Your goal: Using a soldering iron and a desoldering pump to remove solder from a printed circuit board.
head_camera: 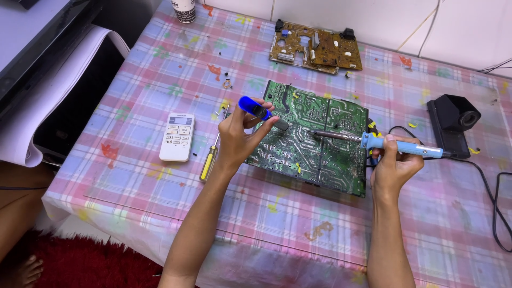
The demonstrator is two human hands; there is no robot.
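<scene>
A large green circuit board [320, 154] lies solder side up in the middle of the table. My left hand [237, 136] grips a blue desoldering pump [256, 110], its grey nozzle angled down onto the board. My right hand [393, 164] holds a light-blue soldering iron [397, 146] by its handle. The iron's metal tip rests on the board, pointing left toward the pump's nozzle. The two tool tips are a short gap apart.
A brown circuit board [314, 49] lies at the back. A white remote control [178, 136] and a yellow-handled screwdriver [209, 161] lie left of the green board. A black iron stand [452, 121] and black cable [498, 208] are on the right. A white container [184, 9] stands far back.
</scene>
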